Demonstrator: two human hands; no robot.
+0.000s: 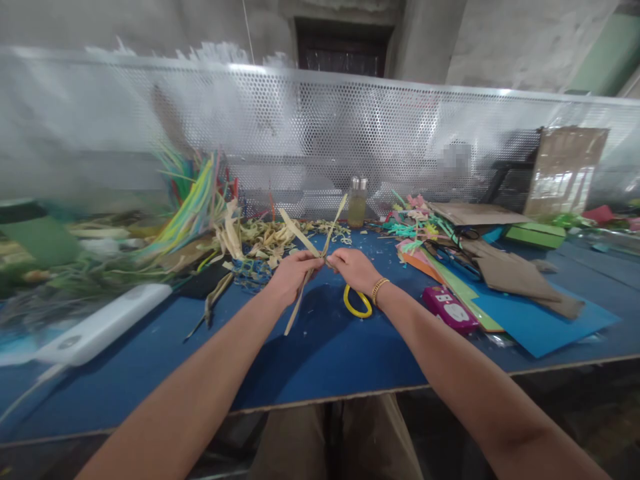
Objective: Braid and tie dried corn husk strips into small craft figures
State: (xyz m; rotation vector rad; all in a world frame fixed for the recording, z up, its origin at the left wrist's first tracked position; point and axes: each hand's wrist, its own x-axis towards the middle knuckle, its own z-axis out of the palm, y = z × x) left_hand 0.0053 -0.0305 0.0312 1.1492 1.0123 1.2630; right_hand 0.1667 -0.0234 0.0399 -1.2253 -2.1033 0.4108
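Both hands meet over the middle of the blue table, pinching pale dried-leaf strips (pixel 297 231) that cross between the fingertips. My left hand (pixel 294 272) is closed on the strips from the left, and one narrow end hangs below it toward the tabletop. From the other side, my right hand (pixel 354 268), with a gold bracelet at the wrist, grips them at the crossing, where its fingertips nearly touch the left ones. Two ends stick up and outward above the hands. Beneath the right hand lies a yellow loop (pixel 358 311), like a scissors handle; its upper part is hidden.
A white power strip (pixel 103 325) lies at left, near bundled coloured strips (pixel 193 200) and dried-leaf scraps (pixel 265 233). A glass jar (pixel 357 203) stands behind my hands. At right are a purple box (pixel 450 310), blue sheet (pixel 545 327) and cardboard (pixel 515 270). A perforated metal screen (pixel 280 127) backs the table.
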